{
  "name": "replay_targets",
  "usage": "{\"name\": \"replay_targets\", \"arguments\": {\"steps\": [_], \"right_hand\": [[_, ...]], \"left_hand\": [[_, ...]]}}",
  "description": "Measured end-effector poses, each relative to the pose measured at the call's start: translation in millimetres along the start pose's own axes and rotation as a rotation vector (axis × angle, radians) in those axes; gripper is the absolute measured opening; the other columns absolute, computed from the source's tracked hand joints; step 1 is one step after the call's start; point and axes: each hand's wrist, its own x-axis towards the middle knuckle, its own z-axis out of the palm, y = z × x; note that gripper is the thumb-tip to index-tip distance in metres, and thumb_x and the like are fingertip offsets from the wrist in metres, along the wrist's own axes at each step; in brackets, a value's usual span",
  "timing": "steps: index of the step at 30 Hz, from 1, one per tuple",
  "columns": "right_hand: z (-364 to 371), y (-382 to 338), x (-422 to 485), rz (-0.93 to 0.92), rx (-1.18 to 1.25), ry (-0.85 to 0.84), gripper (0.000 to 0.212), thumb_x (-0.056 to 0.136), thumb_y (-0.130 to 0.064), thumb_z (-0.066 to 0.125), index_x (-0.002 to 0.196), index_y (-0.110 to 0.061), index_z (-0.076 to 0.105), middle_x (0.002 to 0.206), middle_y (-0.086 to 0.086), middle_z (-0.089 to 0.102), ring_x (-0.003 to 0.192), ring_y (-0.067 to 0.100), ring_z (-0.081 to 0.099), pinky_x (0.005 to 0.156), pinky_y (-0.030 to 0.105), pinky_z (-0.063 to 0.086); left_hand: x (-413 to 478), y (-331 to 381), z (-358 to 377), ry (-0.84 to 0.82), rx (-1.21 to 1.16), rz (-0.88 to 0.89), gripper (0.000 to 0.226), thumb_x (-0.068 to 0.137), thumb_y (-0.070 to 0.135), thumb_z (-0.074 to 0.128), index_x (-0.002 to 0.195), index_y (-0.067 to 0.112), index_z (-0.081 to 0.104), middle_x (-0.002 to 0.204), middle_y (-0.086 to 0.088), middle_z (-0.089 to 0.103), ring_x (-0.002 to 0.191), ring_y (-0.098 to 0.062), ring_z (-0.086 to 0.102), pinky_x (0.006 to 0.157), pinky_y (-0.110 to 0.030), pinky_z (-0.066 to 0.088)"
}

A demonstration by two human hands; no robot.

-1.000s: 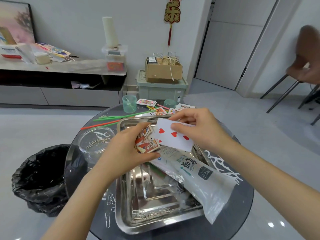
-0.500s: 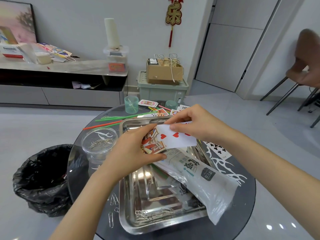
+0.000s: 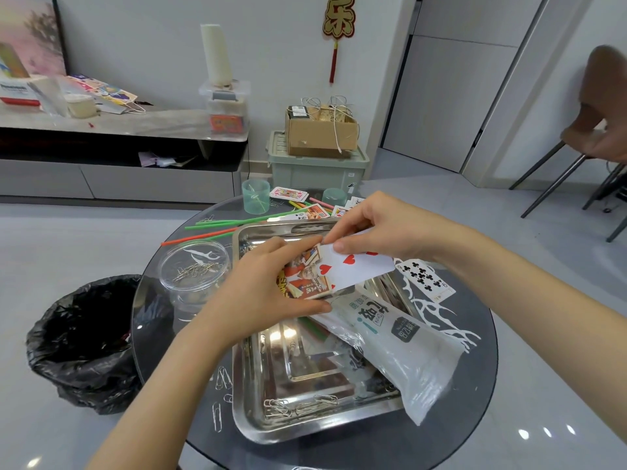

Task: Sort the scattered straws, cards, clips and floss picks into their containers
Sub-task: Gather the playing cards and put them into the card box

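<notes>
Over the steel tray [image 3: 251, 432], your left hand [image 3: 258, 293] gripped the card stack [image 3: 303, 279] while your right hand [image 3: 383, 228] pinched a hearts card [image 3: 356, 266] against it. Some clips [image 3: 194, 269] sat in the clear tub [image 3: 169, 286]; straws [image 3: 230, 223], far cards [image 3: 288, 194] and loose clips [image 3: 222, 378] lay unsorted.

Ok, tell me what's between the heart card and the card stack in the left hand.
Nothing visible. The right hand pinches the heart card, and its edge overlaps the card stack that the left hand grips above the steel tray.
</notes>
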Motion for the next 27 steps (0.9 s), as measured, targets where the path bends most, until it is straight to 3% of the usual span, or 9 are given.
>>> {"name": "replay_targets", "arguments": {"steps": [4, 8, 9, 12, 14, 16, 19, 22, 27], "right_hand": [[14.0, -0.1, 5.2, 0.051, 0.021, 0.217, 0.015, 0.085, -0.028, 0.07, 0.092, -0.023, 0.058, 0.072, -0.009, 0.068, 0.069, 0.0, 0.063, 0.057, 0.016, 0.043], [37.1, -4.0, -0.8, 0.065, 0.197, 0.585, 0.031, 0.094, -0.04, 0.052, 0.119, -0.02, 0.052, 0.093, -0.023, 0.057, 0.072, -0.02, 0.056, 0.062, -0.001, 0.039], [43.0, -5.0, -4.7, 0.064, 0.22, 0.551, 0.042, 0.096, -0.046, 0.043, 0.129, -0.019, 0.049, 0.105, -0.022, 0.058, 0.086, -0.021, 0.056, 0.076, -0.001, 0.039], [64.2, -12.5, -16.3, 0.033, 0.213, 0.277, 0.08, 0.086, -0.069, 0.016, 0.147, -0.02, 0.033, 0.145, -0.003, 0.044, 0.137, 0.007, 0.033, 0.117, 0.034, 0.023], [71.6, -16.6, -18.3, 0.006, 0.17, 0.201, 0.084, 0.082, -0.069, 0.01, 0.151, -0.022, 0.018, 0.158, -0.006, 0.015, 0.139, -0.004, 0.002, 0.116, 0.027, -0.006], [70.8, -16.9, -16.9, 0.015, 0.179, 0.226, 0.077, 0.085, -0.064, 0.009, 0.15, -0.025, 0.019, 0.159, -0.01, 0.005, 0.138, -0.007, -0.006, 0.114, 0.027, -0.011], [66.5, -11.8, -18.3, -0.015, 0.267, 0.316, 0.061, 0.087, -0.064, 0.013, 0.126, -0.038, 0.053, 0.157, -0.008, 0.019, 0.145, 0.002, 0.005, 0.12, 0.038, 0.003], [62.1, 3.6, -14.5, -0.056, 0.261, 0.267, 0.051, 0.085, -0.07, 0.018, 0.113, -0.054, 0.057, 0.155, -0.016, 0.021, 0.134, -0.011, 0.012, 0.109, 0.022, 0.009], [44.7, 60.0, 23.7, 0.171, -0.031, 0.267, 0.033, 0.099, -0.028, 0.046, 0.129, -0.02, 0.057, 0.133, -0.003, 0.056, 0.11, 0.008, 0.054, 0.09, 0.022, 0.036]], "left_hand": [[2.2, 3.4, 1.2, 0.03, -0.065, -0.017, 0.093, 0.054, 0.07, 0.068, 0.139, 0.044, 0.04, 0.102, 0.015, 0.052, 0.093, 0.004, 0.049, 0.073, -0.008, 0.037], [4.5, 5.1, 4.6, 0.112, -0.095, -0.057, 0.092, 0.055, 0.067, 0.069, 0.138, 0.036, 0.044, 0.103, 0.02, 0.051, 0.094, 0.009, 0.047, 0.074, -0.002, 0.035], [5.7, 5.3, 5.3, 0.132, -0.095, -0.06, 0.089, 0.057, 0.062, 0.072, 0.137, 0.033, 0.046, 0.106, 0.018, 0.052, 0.094, 0.008, 0.047, 0.075, -0.001, 0.034], [9.0, 6.8, 7.1, 0.191, -0.127, -0.067, 0.066, 0.058, 0.061, 0.068, 0.119, 0.038, 0.054, 0.102, 0.02, 0.054, 0.094, 0.009, 0.048, 0.075, -0.001, 0.034], [10.6, 9.2, 8.5, 0.223, -0.141, -0.076, 0.051, 0.057, 0.062, 0.057, 0.103, 0.041, 0.052, 0.095, 0.024, 0.053, 0.091, 0.013, 0.048, 0.072, -0.002, 0.033], [12.0, 8.5, 10.1, 0.239, -0.158, -0.086, 0.056, 0.058, 0.061, 0.06, 0.107, 0.035, 0.056, 0.096, 0.021, 0.055, 0.091, 0.011, 0.049, 0.072, -0.002, 0.034], [12.1, 4.9, 10.0, 0.251, -0.154, -0.126, 0.07, 0.059, 0.057, 0.07, 0.122, 0.029, 0.056, 0.104, 0.015, 0.058, 0.094, 0.006, 0.053, 0.074, -0.002, 0.036], [9.4, 0.5, 9.9, 0.205, -0.088, -0.122, 0.077, 0.065, 0.054, 0.073, 0.134, 0.036, 0.044, 0.115, 0.016, 0.054, 0.098, -0.001, 0.054, 0.082, -0.016, 0.042], [5.8, -7.8, 4.5, 0.114, 0.088, -0.182, 0.058, 0.074, 0.061, 0.06, 0.127, 0.043, 0.043, 0.113, 0.004, 0.057, 0.092, -0.013, 0.058, 0.078, -0.034, 0.05]]}}
